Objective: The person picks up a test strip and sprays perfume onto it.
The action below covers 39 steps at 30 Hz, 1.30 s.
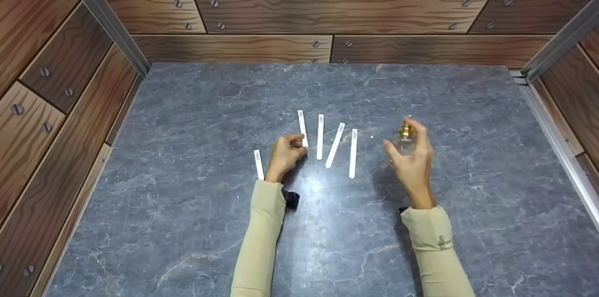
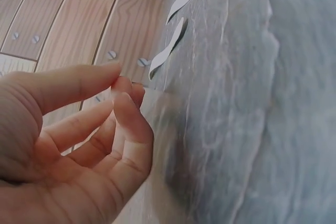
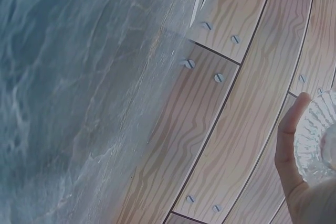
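Note:
In the head view my left hand [image 1: 286,153] pinches the lower end of a white perfume test strip [image 1: 302,121] between thumb and fingertips. The left wrist view shows the curled fingertips [image 2: 118,71] together, the strip hardly visible there. My right hand [image 1: 414,161] grips a clear glass perfume bottle [image 1: 405,143] with a gold sprayer, the index finger on its top. From the right wrist, the bottle's ribbed glass base [image 3: 315,140] shows beside a bent finger. More test strips [image 1: 320,138] lie to the right of the left hand, printed ends facing away.
Another test strip [image 1: 258,163] lies left of the left wrist, partly covered by it. The grey marbled table [image 1: 210,105] is bounded by wood-patterned walls [image 1: 262,11] at the back and both sides. A metal rail [image 1: 561,138] runs along the right edge.

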Each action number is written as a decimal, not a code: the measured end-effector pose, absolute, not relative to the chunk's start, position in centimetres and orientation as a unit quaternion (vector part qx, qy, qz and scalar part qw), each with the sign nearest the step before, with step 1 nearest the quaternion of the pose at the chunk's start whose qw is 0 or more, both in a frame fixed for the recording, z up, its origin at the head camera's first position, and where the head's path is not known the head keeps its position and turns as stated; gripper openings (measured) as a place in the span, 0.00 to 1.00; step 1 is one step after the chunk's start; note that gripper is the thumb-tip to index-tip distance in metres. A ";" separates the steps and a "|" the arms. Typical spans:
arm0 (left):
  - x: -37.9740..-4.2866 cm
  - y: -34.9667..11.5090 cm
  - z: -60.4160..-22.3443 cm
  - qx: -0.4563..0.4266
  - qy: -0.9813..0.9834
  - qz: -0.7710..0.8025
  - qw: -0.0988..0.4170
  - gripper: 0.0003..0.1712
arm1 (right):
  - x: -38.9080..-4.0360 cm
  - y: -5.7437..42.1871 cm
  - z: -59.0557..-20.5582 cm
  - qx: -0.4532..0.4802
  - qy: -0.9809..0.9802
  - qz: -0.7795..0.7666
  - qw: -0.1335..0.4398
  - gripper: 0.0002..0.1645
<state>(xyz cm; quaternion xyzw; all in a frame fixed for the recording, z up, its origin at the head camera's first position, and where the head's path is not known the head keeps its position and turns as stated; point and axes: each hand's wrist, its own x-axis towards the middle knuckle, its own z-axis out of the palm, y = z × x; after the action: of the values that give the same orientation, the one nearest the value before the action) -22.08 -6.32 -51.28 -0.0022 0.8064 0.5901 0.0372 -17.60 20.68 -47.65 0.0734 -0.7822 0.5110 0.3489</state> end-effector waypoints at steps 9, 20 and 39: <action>-21.7 -6.6 -50.9 -0.050 0.803 0.589 0.069 0.24 | -17.5 20.7 -47.5 0.069 -0.785 0.507 0.350 0.36; -22.1 -6.9 -51.0 -0.079 0.826 0.555 0.060 0.23 | -17.5 20.8 -47.4 0.074 -0.786 0.505 0.349 0.36; -19.9 -8.4 -49.5 -0.047 0.879 0.474 -0.033 0.22 | -17.4 20.9 -47.4 0.076 -0.785 0.505 0.352 0.37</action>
<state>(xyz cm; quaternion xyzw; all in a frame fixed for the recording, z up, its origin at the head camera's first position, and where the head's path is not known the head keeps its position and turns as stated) -19.91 -8.43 -49.47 -0.0466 0.8786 0.4741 -0.0325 -17.41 20.91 -47.36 0.0761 -0.7846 0.5048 0.3520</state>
